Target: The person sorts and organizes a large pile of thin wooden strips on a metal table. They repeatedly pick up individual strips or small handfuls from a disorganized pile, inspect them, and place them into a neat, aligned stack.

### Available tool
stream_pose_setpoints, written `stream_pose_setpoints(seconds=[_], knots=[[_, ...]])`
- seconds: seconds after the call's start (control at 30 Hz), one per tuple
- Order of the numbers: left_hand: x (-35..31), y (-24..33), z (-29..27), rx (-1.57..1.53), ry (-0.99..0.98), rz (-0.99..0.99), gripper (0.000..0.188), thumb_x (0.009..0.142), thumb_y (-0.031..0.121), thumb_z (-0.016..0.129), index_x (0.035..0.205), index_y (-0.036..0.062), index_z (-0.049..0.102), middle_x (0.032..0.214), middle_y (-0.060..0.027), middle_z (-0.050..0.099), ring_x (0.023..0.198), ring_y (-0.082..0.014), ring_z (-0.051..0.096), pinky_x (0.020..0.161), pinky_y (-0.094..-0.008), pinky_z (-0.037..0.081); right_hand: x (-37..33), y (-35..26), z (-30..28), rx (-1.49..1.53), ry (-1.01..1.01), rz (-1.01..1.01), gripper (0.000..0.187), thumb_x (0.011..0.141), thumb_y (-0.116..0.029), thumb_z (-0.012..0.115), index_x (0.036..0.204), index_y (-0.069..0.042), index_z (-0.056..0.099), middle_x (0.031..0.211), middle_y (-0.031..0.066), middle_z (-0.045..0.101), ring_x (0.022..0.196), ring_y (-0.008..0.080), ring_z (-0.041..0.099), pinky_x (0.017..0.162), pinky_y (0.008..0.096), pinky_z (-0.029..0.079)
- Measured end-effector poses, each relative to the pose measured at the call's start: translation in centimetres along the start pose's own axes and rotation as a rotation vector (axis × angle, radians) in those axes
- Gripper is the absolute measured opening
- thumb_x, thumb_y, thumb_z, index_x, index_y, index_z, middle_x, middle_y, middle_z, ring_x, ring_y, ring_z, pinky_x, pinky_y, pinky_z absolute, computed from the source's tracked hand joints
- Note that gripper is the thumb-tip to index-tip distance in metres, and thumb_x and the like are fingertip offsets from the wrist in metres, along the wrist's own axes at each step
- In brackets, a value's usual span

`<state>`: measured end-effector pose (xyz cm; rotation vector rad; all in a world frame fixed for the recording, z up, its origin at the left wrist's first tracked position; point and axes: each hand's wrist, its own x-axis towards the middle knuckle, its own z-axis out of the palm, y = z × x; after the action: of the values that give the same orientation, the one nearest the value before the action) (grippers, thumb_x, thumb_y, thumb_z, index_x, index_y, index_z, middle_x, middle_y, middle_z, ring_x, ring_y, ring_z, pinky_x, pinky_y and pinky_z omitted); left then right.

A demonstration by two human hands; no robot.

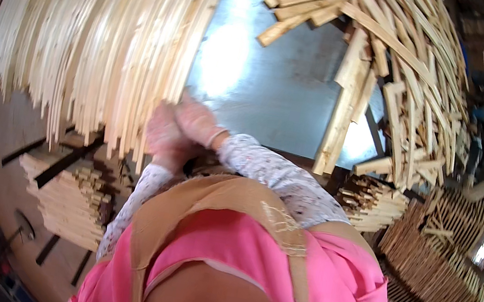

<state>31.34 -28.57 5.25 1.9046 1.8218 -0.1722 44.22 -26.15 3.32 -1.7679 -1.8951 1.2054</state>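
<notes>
A long row of pale wooden slats point(99, 42) lies side by side on the left part of a metal tabletop, their near ends uneven and jutting over the edge. At the right end of that row, my left hand point(165, 132) is against the near ends of the last slats. Close beside it, my right hand point(198, 120) reaches across from the right, its fingertips by the outermost slat's side. The two hands overlap or nearly touch. Both look covered by pale pinkish gloves. Blur hides how the fingers are bent and whether they grip a slat.
A loose heap of wooden slats point(402, 50) covers the right side of the shiny metal tabletop point(252, 94). Below the table on the left is a stack of wood point(68, 201) near dark bars point(68, 162). More stacked slats point(432, 249) stand at the lower right.
</notes>
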Motion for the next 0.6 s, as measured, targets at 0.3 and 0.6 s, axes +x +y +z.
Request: stream_pose_setpoints(seconds=[0.3,0.6], knots=[[1.5,1.6,0.1,0.008,0.34,0.214,0.073,0.089,0.033,0.078,0.153,0.0058,0.054,0.164,-0.0198,0.045,0.151,-0.0398,0.041,0.125,-0.053,0.031,-0.8,17.5,-27.7,-0.339,0.499,0.098,0.035,0.085,-0.016,0.065,0.118,-0.004,0.068,0.117,0.0236,0.072,0.108,0.0428,0.068,0.097,0.0552,0.054],[10.0,26.1,3.0,-0.414,0.202,0.743,0.044,0.089,0.016,0.074,0.129,-0.0003,0.066,0.135,-0.0243,0.067,0.125,-0.0434,0.064,0.109,-0.0484,0.052,-10.2,37.1,-53.2,-1.039,0.531,0.479,0.085,0.089,-0.034,0.081,0.162,-0.016,0.041,0.143,0.0146,0.063,0.135,0.0357,0.059,0.111,0.0507,0.048]])
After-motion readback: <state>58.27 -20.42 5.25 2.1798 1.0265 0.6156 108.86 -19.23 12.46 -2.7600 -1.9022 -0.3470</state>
